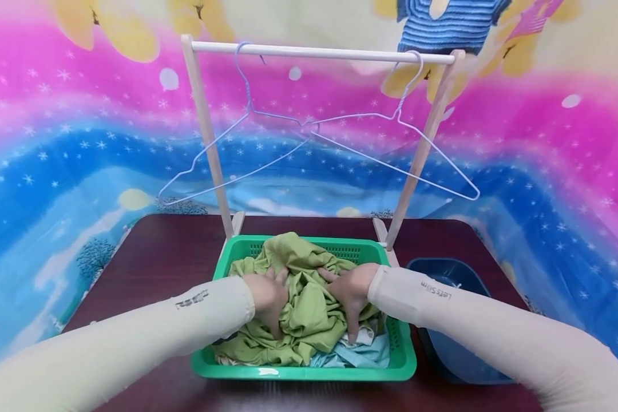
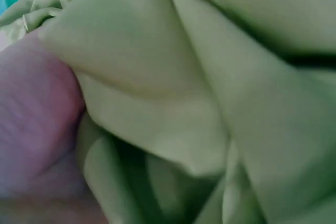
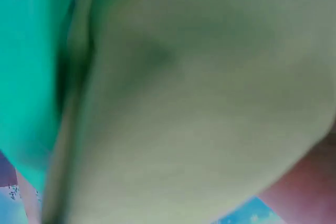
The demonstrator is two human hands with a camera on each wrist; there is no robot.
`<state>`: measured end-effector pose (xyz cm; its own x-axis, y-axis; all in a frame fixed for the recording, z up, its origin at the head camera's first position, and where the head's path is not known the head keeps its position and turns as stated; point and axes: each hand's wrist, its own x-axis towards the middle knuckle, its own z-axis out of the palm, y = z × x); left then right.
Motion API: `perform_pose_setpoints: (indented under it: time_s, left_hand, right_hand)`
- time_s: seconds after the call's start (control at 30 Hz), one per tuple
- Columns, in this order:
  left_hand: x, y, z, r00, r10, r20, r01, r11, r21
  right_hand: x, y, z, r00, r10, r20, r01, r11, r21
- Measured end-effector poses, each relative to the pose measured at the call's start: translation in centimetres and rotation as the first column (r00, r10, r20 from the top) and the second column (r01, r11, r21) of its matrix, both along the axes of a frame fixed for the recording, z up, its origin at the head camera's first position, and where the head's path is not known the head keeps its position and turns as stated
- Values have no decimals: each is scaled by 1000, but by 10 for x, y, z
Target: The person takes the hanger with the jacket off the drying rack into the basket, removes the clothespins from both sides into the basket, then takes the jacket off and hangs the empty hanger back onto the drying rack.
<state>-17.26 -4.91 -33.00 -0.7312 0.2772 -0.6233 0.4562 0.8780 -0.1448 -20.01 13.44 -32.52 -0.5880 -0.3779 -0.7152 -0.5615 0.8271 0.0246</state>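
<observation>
A heap of crumpled olive-green cloth [image 1: 311, 312] fills most of a green plastic basket [image 1: 309, 375]. My left hand [image 1: 268, 297] rests on its left side, fingers and thumb spread over the folds. On the opposite side, my right hand [image 1: 351, 289] touches the same cloth, thumb pointing toward the basket's front. Light-blue fabric [image 1: 365, 352] and a whitish piece lie below it at the front right. In the left wrist view, cloth folds [image 2: 152, 87] press against the hand [image 2: 37, 114]. The right wrist view is blurred, mostly filled by green cloth [image 3: 194, 103]; fingertips are partly hidden.
Behind the basket stands a wooden rack with a crossbar [image 1: 319, 52]. A left wire hanger [image 1: 247, 103] and a right wire hanger [image 1: 399, 109] hang from it. A dark blue basin [image 1: 468, 355] sits right of the basket on the dark table [image 1: 149, 263], partly under my right sleeve.
</observation>
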Motion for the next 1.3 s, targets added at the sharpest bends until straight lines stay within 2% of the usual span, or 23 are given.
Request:
perform_pose_setpoints:
  time_s: [0.13, 0.33, 0.43, 0.53, 0.67, 0.8, 1.0, 1.17, 1.3]
  left_hand:
    - [-7, -19, 8, 999, -10, 39, 3, 986, 169]
    - [-15, -43, 23, 994, -53, 91, 25, 959, 284]
    - [-16, -53, 30, 991, -73, 108, 30, 934, 357]
    - [-16, -64, 35, 990, -80, 116, 21, 898, 439]
    - [-13, -78, 38, 992, -95, 80, 36, 838, 545]
    - [-10, -87, 37, 996, -83, -11, 72, 781, 620]
    - [-8, -97, 36, 990, 20, -139, 81, 728, 680]
    - [-9, -102, 35, 975, 91, -201, 86, 683, 726]
    - [-9, -107, 31, 958, 157, -238, 83, 646, 759]
  right_hand:
    - [-4, 8, 9, 999, 10, 36, -7, 997, -82]
    - [-7, 24, 21, 997, 13, 81, 4, 978, -207]
    - [-6, 35, 25, 994, 4, 108, 24, 965, -259]
    - [-4, 46, 28, 991, -7, 133, 51, 943, -330]
    - [-1, 59, 31, 986, -26, 165, 100, 885, -455]
    - [1, 72, 30, 990, -41, 137, 113, 811, -574]
    - [5, 84, 24, 995, -95, 17, 80, 719, -690]
    - [6, 91, 17, 985, -157, -71, 48, 645, -763]
    - [6, 98, 10, 971, -209, -119, 31, 600, -800]
